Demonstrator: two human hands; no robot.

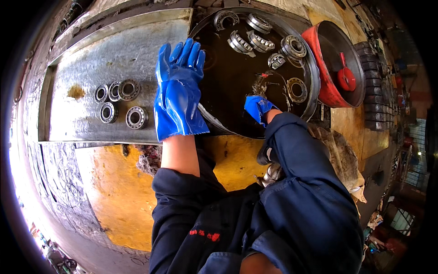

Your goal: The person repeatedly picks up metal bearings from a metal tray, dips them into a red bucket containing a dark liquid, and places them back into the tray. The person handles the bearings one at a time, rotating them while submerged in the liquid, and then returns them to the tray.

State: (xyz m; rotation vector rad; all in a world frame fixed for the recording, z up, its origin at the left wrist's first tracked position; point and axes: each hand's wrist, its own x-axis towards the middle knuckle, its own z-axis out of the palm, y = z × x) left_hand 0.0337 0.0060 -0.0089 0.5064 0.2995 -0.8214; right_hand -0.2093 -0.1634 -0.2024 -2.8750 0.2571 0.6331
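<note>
My left hand [180, 89], in a long blue rubber glove, is held up at the left rim of a round metal basin [311, 59]. Its fingers are stretched out, and nothing lies in it. Lower right of it, my right hand [259, 108] reaches into the dark liquid [228, 91] in the basin; its fingers are hidden. Just beyond that hand is a blurred tangle of thin, shiny strands [262, 86] with a red spot. A roller bearing [297, 90] lies to its right. Several more bearings and bearing parts [260, 42] sit toward the basin's far side.
On the left, a shallow metal tray [68, 114] holds several bearings [129, 90]. A red tub [319, 82] with a red scoop [346, 78] stands right of the basin, beside a stack of dark ribbed blocks [372, 86]. A stained cloth [337, 155] lies near my right arm.
</note>
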